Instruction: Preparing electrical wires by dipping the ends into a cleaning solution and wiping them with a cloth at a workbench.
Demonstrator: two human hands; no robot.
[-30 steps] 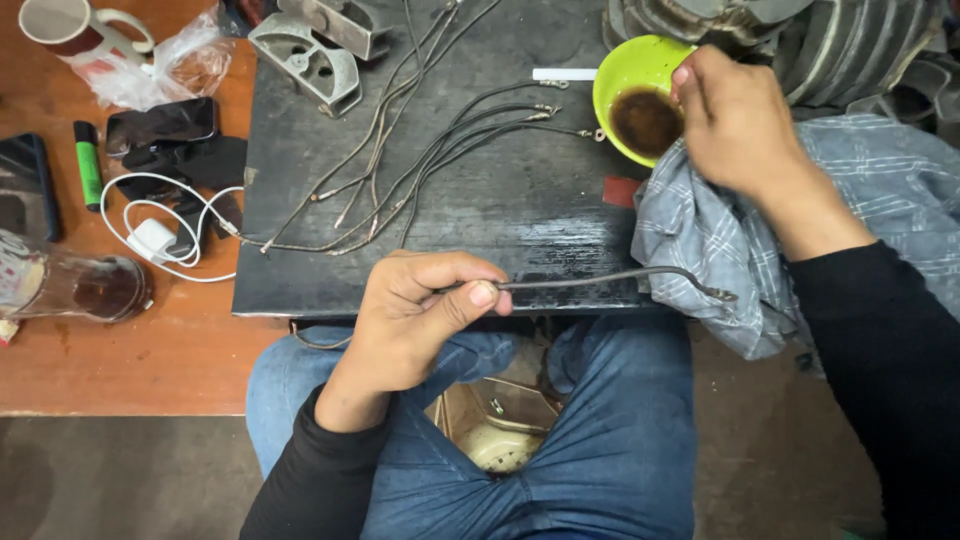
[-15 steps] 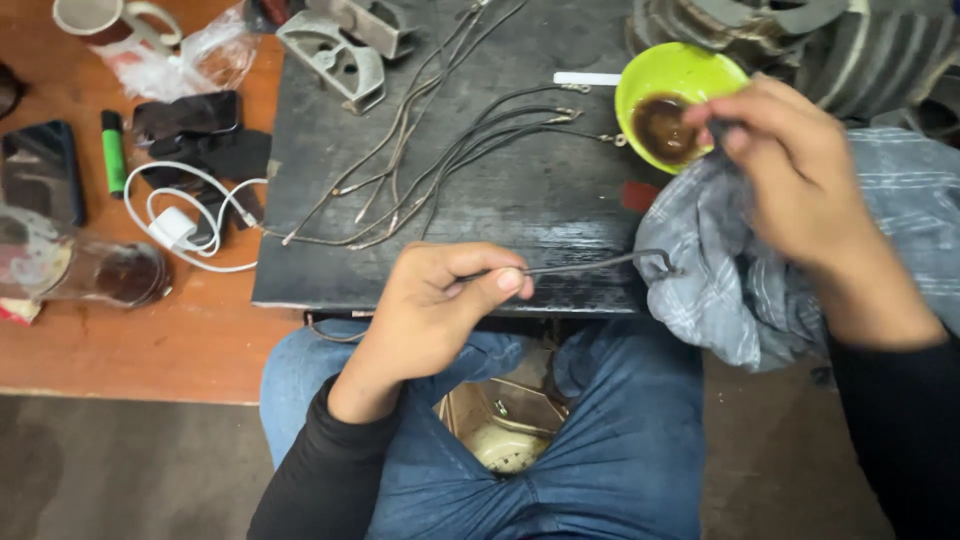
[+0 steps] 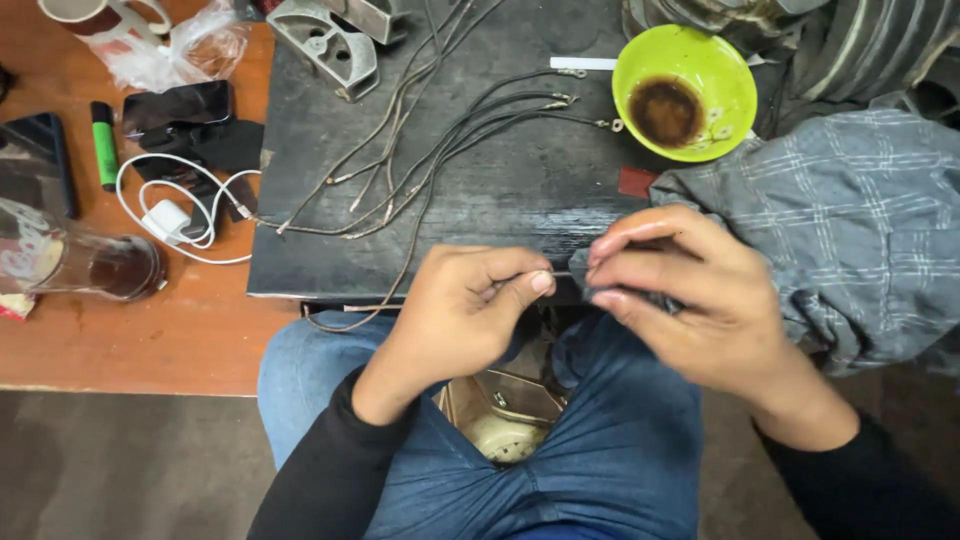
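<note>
Left hand (image 3: pixel 455 310) pinches one end of a thin wire (image 3: pixel 556 272) at the desk (image 3: pixel 500 190) edge, steadying it; right hand (image 3: pixel 690 290) fingers close the grey cloth (image 3: pixel 850 230) around it, apparently for wiping.

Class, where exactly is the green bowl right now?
The green bowl sits at the dark board's upper right corner, above the grey checked cloth, beside the wire ends.

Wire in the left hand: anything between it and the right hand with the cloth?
Nothing visible. The left hand pinches the wire, and the right hand with the grey cloth is right at its end.
</note>
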